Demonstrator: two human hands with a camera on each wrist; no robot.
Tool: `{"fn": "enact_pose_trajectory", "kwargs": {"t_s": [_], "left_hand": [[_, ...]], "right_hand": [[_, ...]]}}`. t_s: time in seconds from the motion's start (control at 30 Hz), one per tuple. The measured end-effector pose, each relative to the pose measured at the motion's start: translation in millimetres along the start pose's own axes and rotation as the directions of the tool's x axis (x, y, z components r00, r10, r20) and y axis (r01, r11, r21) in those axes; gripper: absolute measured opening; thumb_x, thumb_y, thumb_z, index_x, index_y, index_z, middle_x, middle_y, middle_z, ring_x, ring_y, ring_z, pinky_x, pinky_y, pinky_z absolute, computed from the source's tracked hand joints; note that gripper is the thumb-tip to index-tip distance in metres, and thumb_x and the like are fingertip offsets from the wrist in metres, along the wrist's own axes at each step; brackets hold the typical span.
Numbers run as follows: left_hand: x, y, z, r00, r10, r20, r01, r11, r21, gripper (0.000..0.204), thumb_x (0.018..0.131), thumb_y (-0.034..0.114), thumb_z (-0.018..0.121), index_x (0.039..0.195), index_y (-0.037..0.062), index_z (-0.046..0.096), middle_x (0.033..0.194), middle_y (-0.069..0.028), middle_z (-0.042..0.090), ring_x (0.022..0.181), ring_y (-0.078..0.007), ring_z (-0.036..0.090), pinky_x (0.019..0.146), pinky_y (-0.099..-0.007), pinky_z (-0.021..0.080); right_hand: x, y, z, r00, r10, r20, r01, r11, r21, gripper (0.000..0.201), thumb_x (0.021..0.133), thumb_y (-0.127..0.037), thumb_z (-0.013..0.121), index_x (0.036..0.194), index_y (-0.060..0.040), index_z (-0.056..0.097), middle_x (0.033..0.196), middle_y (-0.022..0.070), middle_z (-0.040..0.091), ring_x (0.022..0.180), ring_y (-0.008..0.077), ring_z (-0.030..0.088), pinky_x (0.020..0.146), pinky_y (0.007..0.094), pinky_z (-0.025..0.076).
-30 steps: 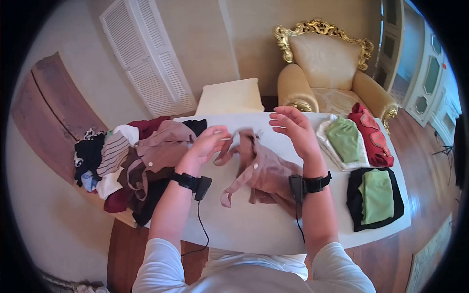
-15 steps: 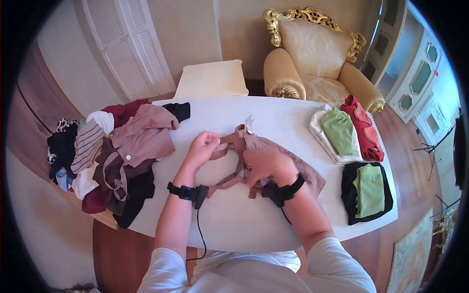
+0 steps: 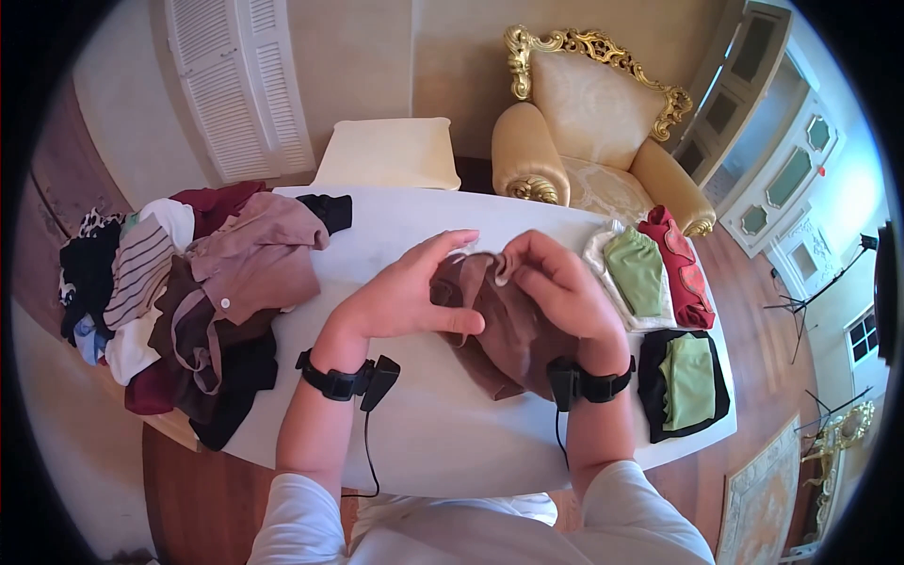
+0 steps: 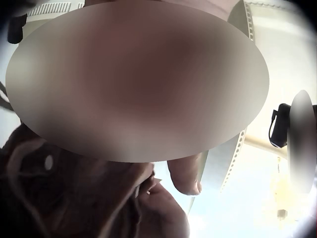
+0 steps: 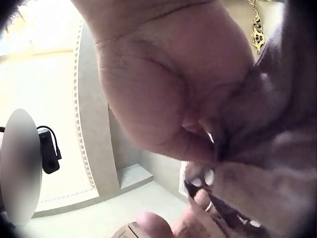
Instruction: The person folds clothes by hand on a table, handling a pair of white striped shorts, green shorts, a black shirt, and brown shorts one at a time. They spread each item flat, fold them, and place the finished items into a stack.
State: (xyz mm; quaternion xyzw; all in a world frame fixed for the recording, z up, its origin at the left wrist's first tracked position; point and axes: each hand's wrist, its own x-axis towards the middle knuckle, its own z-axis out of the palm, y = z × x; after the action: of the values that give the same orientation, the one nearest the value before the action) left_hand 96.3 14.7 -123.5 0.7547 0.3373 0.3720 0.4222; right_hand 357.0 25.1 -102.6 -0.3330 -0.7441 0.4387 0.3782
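A brown garment (image 3: 499, 330) is bunched between the two hands, its top edge raised above the white table (image 3: 414, 452). My right hand (image 3: 570, 292) pinches that top edge near a small white button. Around the garment's left side, my left hand (image 3: 405, 297) has its fingers and thumb spread apart; whether its fingers touch the cloth behind is unclear. In the right wrist view, the right hand (image 5: 163, 84) is bent over the cloth (image 5: 267, 188), near white buttons. The left wrist view has the dark cloth (image 4: 64, 193) at lower left, much else being blurred.
Mixed clothes (image 3: 254, 254) lie heaped at the table's left. On the right are a green piece (image 3: 636, 273) on white cloth, a red garment (image 3: 680, 268) and green cloth (image 3: 690, 381) on black. A cream stool (image 3: 388, 155) and gold armchair (image 3: 598, 122) stand behind.
My left hand has let go of the strap and spread beside the garment. My right hand has moved from over the cloth to its top edge, which is now raised and bunched.
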Motion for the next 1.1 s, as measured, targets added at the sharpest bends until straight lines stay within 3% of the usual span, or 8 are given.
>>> {"fn": "enact_pose_trajectory", "kwargs": {"t_s": [0.07, 0.13, 0.23, 0.3, 0.47, 0.7, 0.87, 1.1], "left_hand": [[2, -1, 6, 0.997, 0.074, -0.034, -0.063, 0.968, 0.243, 0.088, 0.08, 0.024, 0.093, 0.152, 0.0014, 0.048, 0.135, -0.0118, 0.063, 0.127, -0.0193, 0.059, 0.112, -0.0374, 0.047], [7, 4, 1, 0.99, -0.135, 0.041, 0.129, 0.984, 0.123, 0.074, 0.079, 0.023, 0.093, 0.14, 0.0008, 0.057, 0.113, -0.0066, 0.067, 0.106, -0.0167, 0.063, 0.097, -0.0363, 0.051], [0, -25, -20, 0.987, -0.115, 0.112, 0.105, 0.99, 0.095, 0.057, 0.082, 0.027, 0.09, 0.125, 0.0008, 0.062, 0.091, -0.004, 0.066, 0.093, -0.0159, 0.065, 0.079, -0.0361, 0.052], [-5, -32, -36, 0.974, -0.095, 0.207, 0.092, 0.995, 0.024, 0.043, 0.086, 0.024, 0.087, 0.115, 0.0014, 0.064, 0.09, -0.0013, 0.065, 0.095, -0.0125, 0.066, 0.075, -0.0325, 0.052], [-14, -2, -43, 0.977, -0.211, 0.002, 0.201, 0.926, -0.321, 0.016, 0.099, 0.014, 0.072, 0.109, 0.0067, 0.063, 0.093, 0.0018, 0.065, 0.093, -0.0075, 0.067, 0.07, -0.0255, 0.055], [-10, 1, -50, 0.97, -0.146, -0.194, -0.019, 0.751, -0.66, 0.042, 0.097, 0.007, 0.073, 0.135, 0.0028, 0.056, 0.128, -0.0093, 0.07, 0.115, -0.0156, 0.068, 0.101, -0.0327, 0.055], [-18, 14, -54, 0.967, -0.036, -0.252, -0.14, 0.752, -0.644, 0.058, 0.09, 0.001, 0.077, 0.143, 0.0008, 0.053, 0.13, -0.0097, 0.07, 0.118, -0.0178, 0.068, 0.104, -0.0344, 0.054], [-21, 6, -65, 0.973, -0.016, -0.23, -0.153, 0.705, -0.693, 0.047, 0.093, 0.002, 0.073, 0.138, -0.0011, 0.06, 0.129, -0.0088, 0.071, 0.12, -0.019, 0.068, 0.106, -0.0343, 0.052]], "right_hand": [[2, -4, 0, 0.999, -0.031, -0.038, 0.039, 0.968, 0.246, 0.018, 0.102, 0.001, 0.051, 0.115, 0.0008, 0.063, 0.111, 0.0055, 0.069, 0.104, 0.014, 0.064, 0.095, 0.029, 0.051], [1, -9, 1, 0.995, 0.005, -0.104, 0.05, 0.853, 0.52, 0.025, 0.103, 0.003, 0.048, 0.123, 0.0004, 0.061, 0.113, 0.0037, 0.066, 0.107, 0.0127, 0.061, 0.099, 0.0274, 0.049], [1, -19, -2, 0.953, 0.136, -0.272, 0.102, 0.701, 0.706, 0.027, 0.103, 0.001, 0.054, 0.129, -0.0013, 0.061, 0.111, 0.0027, 0.066, 0.103, 0.0123, 0.063, 0.096, 0.0274, 0.052], [-2, -20, -9, 0.945, 0.139, -0.296, 0.088, 0.763, 0.64, 0.029, 0.101, 0.0, 0.061, 0.129, -0.0021, 0.061, 0.111, 0.002, 0.067, 0.102, 0.0116, 0.064, 0.094, 0.0271, 0.053], [-8, -28, -9, 0.942, -0.002, -0.337, 0.089, 0.966, 0.243, 0.034, 0.094, -0.004, 0.078, 0.125, -0.0046, 0.063, 0.106, -0.0014, 0.068, 0.097, 0.0054, 0.061, 0.087, 0.0235, 0.051], [-2, -10, -19, 0.88, -0.059, -0.472, 0.159, 0.972, 0.173, 0.012, 0.105, -0.013, 0.068, 0.108, -0.0008, 0.068, 0.095, -0.0043, 0.068, 0.088, 0.0033, 0.058, 0.08, 0.0214, 0.049], [-5, -25, -15, 0.836, -0.059, -0.546, 0.252, 0.925, 0.286, 0.019, 0.109, -0.017, 0.064, 0.105, 0.001, 0.07, 0.089, -0.0058, 0.065, 0.085, 0.003, 0.056, 0.075, 0.0205, 0.047], [-5, -10, -15, 0.823, -0.156, -0.546, 0.209, 0.977, 0.037, 0.014, 0.107, -0.011, 0.065, 0.11, 0.001, 0.071, 0.088, -0.0054, 0.066, 0.083, 0.0026, 0.056, 0.073, 0.0206, 0.047]]}}
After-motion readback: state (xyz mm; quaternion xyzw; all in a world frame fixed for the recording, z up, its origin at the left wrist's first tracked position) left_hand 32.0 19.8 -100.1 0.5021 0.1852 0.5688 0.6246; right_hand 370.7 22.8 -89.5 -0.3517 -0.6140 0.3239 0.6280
